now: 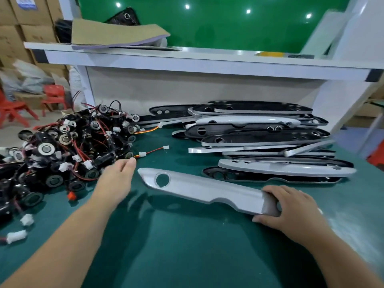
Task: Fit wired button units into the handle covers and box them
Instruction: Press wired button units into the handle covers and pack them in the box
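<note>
Green-matted tabletop (187, 246) in a workshop, where the job looks barely begun. A tangled pile of wired button units (68, 146) lies at left and a stack of handle covers (259, 134) sits at right rear, none visibly fitted. No packing box shows on the tabletop. One silver handle cover (203, 188) lies in front, its round hole (162, 179) empty. The right hand (291, 206) grips that cover's right end, fingers over the top and thumb at the near edge. The left hand (116, 177), arm outstretched, reaches to the pile's near edge, fingers loosely extended and holding nothing visible. Picking a unit appears to be the step in hand.
</note>
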The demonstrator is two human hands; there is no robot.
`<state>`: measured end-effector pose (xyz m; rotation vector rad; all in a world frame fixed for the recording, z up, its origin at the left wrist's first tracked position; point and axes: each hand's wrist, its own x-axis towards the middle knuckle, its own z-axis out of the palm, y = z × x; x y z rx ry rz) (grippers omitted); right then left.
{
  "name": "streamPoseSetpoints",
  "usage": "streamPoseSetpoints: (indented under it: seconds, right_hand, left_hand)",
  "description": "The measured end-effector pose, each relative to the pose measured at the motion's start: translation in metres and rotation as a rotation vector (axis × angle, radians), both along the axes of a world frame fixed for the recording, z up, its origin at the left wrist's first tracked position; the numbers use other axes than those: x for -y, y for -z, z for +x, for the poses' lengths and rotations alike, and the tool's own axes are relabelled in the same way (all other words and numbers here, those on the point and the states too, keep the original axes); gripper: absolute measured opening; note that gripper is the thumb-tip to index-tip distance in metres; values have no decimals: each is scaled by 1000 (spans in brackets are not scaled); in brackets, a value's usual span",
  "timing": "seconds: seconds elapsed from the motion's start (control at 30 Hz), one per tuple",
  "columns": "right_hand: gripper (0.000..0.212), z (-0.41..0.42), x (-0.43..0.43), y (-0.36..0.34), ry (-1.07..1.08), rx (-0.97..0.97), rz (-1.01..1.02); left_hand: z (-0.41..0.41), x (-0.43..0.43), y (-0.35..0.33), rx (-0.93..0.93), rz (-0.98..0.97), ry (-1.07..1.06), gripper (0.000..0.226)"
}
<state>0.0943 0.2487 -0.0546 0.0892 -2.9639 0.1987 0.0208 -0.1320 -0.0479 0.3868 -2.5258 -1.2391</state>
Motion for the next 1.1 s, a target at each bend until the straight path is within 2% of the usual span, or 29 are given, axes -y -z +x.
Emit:
streamPoseSetpoints:
  seconds: [0.03, 0.07, 0.17, 0.2, 0.27, 0.37, 0.47, 0.57, 0.67, 0.8, 0.93, 1.1]
  right_hand:
    - [80, 1, -2, 0, 14, -21, -11]
    - [79, 1, -4, 1, 24, -30, -29]
    - [79, 2, -11, 2, 48, -30, -118]
    - [78, 2, -13, 2, 59, -40, -139]
    - [77, 2, -15, 3, 78, -64, -163]
    - [73, 2, -16, 3, 118, -88, -176]
    - [71, 1, -15, 2, 177, -82, -155]
    - [68, 1, -14, 2, 239, -95, -135]
    - [69, 0, -15, 2, 284, -103, -136]
    - [71, 1, -18, 2, 317, -94, -137]
    - [70, 2, -19, 3, 324, -107, -124]
    - [71, 0, -20, 2, 345, -113, -127]
  left_hand:
    - [-9, 10, -4, -3, -252, -61, 39]
    - [-18, 20, -7, 43, -415, -106, 43]
    - [-32, 41, -10, 345, -647, -108, 56]
    - [-33, 45, -8, 386, -723, -103, 55]
    - [-33, 48, -6, 315, -804, -131, 46]
    - [-24, 48, -9, 112, -709, -201, 37]
    - [-6, 38, -19, -187, -439, -226, 36]
    - [20, 15, -29, -441, -62, -114, 31]
    - [43, -17, -35, -556, 123, 84, 26]
    - [47, -43, -23, -501, -9, 279, 33]
    - [42, -42, -15, -465, -87, 269, 36]
    - [47, -28, -14, -430, -86, 278, 43]
